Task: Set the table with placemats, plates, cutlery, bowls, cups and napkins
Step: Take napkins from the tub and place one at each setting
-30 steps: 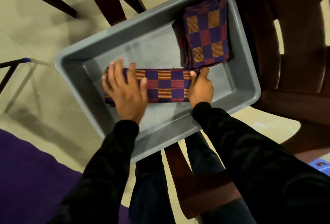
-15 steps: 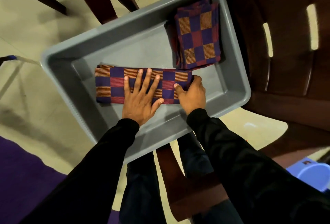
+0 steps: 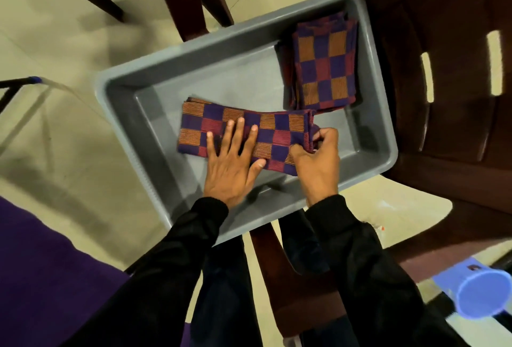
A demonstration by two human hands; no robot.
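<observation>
A brown chair [image 3: 443, 97] carries a grey tub [image 3: 133, 125]. In its far right corner lies a folded stack [image 3: 324, 67] of checked cloths; along the middle lies a long folded cloth [image 3: 243, 130]. The left hand [image 3: 230, 169] lies flat on it, fingers straight and spread, pinning its middle. The right hand [image 3: 318, 161] pinches its right end, fingers curled round the bunched edge. It looks soft, light and limp, so I'd say it is best taken by the folded end with the layers held together.

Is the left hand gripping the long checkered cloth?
No, the left hand lies flat, fingers straight, on the long checkered cloth; the right hand pinches its end.
</observation>
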